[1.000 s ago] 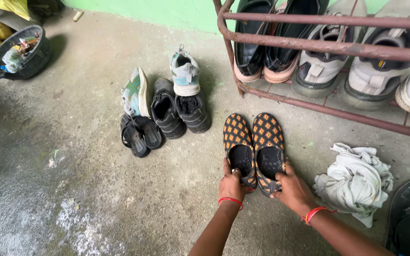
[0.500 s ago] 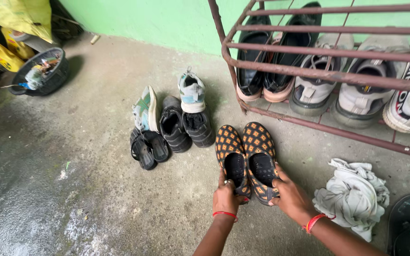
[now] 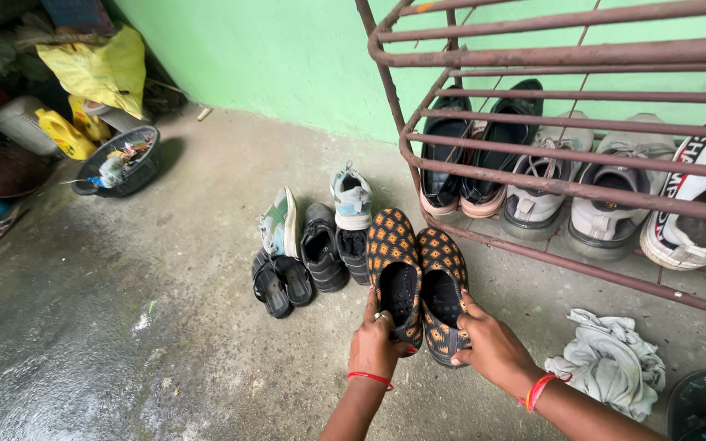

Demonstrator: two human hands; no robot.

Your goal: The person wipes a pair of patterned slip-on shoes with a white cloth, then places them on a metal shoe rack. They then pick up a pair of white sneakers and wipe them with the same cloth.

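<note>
My left hand (image 3: 376,347) grips the heel of the left patterned slip-on (image 3: 394,273); my right hand (image 3: 490,351) grips its mate (image 3: 443,290). Both shoes lie together on the concrete floor (image 3: 165,327), just before the rusty shoe rack (image 3: 565,147), black shoes (image 3: 324,257) beside them.

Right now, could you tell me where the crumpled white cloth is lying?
In the head view the crumpled white cloth lies on the concrete floor at lower right, in front of the rusty shoe rack and just right of the right hand.
</note>
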